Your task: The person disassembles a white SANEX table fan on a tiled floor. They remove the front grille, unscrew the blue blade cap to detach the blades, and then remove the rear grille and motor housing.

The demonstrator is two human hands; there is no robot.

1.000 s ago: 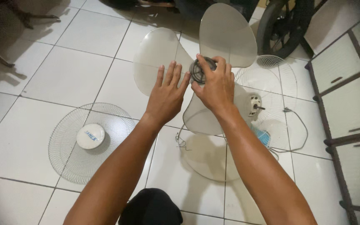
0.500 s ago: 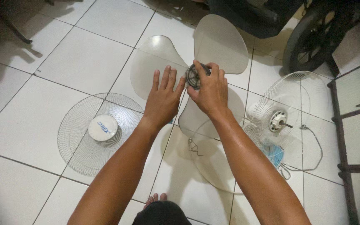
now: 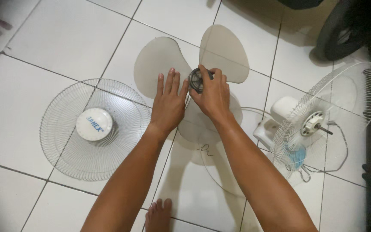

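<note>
Left hand (image 3: 168,105) presses flat, fingers together, steadying the fan blade (image 3: 181,73) on the floor; right hand (image 3: 213,94) pinches its hub (image 3: 196,80).

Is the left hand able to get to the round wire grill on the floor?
Probably yes. The left hand lies flat on the fan blade, and the wire grill lies just beside it on the tiled floor, with nothing between them.
</note>
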